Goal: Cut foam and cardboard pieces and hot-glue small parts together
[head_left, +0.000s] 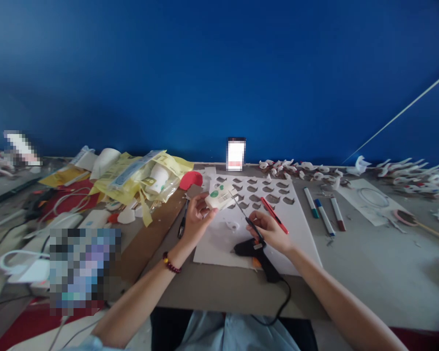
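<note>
My left hand [199, 214] grips a small white block with green leaf-like marks [220, 196] and holds it above a white sheet [212, 248]. In my right hand [267, 229] is a slim black-handled tool [254, 228]; its thin metal shaft points up and left, its tip at the block's right side. Whether the tip touches the block, I cannot tell. Below my right hand lies a black glue gun [254, 247] with its cord trailing to the front. A red cutter knife [274, 215] lies beside that hand. One small white piece [232, 225] rests on the sheet.
Several dark curved shapes [255, 198] fill the sheet's far part. Three markers [325, 217] lie to the right, and white cut pieces [307, 168] line the wall. A lit phone [236, 154] stands at the back. Yellow packaging [131, 178] and a cardboard strip [149, 229] occupy the left.
</note>
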`<state>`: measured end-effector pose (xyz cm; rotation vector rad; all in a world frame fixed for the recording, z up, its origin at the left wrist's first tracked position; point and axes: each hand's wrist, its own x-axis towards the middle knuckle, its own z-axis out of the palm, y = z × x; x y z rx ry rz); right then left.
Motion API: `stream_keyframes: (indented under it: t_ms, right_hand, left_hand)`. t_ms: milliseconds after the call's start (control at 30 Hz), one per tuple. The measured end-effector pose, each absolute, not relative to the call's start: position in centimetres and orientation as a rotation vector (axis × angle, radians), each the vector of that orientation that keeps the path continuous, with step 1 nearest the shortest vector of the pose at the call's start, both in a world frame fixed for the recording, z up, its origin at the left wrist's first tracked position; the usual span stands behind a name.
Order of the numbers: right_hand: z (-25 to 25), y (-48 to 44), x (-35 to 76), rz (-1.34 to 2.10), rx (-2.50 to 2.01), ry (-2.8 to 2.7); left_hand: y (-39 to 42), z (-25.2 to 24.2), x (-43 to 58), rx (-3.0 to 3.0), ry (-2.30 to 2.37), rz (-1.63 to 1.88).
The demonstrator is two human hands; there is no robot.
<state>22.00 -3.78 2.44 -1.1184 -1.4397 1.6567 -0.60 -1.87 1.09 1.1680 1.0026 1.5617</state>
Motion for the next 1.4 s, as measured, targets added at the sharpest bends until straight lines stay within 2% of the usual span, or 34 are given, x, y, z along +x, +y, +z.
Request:
stream_keyframes:
  t_ms: [1400]
  right_hand:
    - [3.00,-3.96,21.88,1.649,-1.167,-1.436]
  left_hand:
    - [-1.97,0.78,-0.48,1.179,0.985,1.544]
